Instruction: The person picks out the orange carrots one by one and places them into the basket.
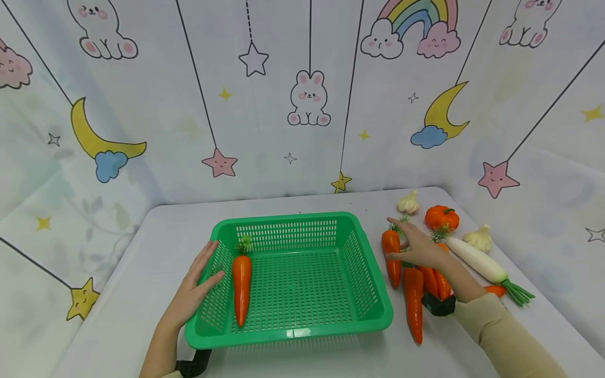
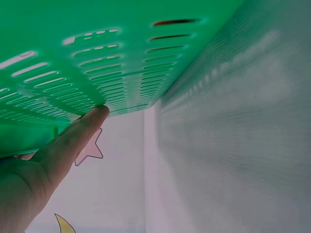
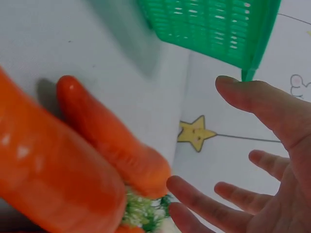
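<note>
Surface (image 1: 137,268) carries your green basket (image 1: 340,329), floor open from middle to right wall; your left hand (image 1: 193,289), fingers spread, lies at its left rim, presumably steadying it; your right hand (image 1: 422,247), fingers parted, holding nothing, hovers by the outer carrot (image 1: 391,262), just beyond the right edge; inner carrot (image 1: 241,289) lies near the left wall.

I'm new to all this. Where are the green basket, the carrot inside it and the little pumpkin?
Basket (image 1: 300,286): head view, on the bare mesh floor.
Carrot (image 1: 242,286): head view, on the middle of its orange root.
Pumpkin (image 1: 441,218): head view, on its rounded orange side.
</note>
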{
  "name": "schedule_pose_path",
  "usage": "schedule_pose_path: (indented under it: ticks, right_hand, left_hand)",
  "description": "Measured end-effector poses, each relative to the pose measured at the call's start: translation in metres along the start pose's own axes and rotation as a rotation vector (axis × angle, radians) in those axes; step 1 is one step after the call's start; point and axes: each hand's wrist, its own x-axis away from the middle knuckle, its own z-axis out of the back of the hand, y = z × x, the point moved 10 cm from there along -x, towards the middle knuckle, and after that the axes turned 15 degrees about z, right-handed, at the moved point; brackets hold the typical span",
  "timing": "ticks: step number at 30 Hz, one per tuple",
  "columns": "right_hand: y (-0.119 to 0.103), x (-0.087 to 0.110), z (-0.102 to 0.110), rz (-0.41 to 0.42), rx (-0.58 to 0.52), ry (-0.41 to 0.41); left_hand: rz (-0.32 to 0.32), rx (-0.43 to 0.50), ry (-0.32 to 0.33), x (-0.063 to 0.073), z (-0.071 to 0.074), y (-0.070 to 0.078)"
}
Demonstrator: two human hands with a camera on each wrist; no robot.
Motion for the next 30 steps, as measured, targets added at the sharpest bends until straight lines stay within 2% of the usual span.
schedule_pose_path:
  ticks: [16, 25, 30]
  right_hand:
    - [0.032, 0.0, -0.019, -0.057, 0.056, -0.084]
    - [0.045, -0.01, -0.029, -0.088, 0.084, -0.129]
    - [0.053, -0.013, -0.036, -0.161, 0.131, -0.193]
  left_hand:
    - [-0.006, 0.001, -0.004, 0.0, 0.0, 0.001]
    - [0.002, 0.008, -0.009, 0.0, -0.001, 0.0]
    - [0.003, 0.008, -0.006, 0.0, -0.001, 0.0]
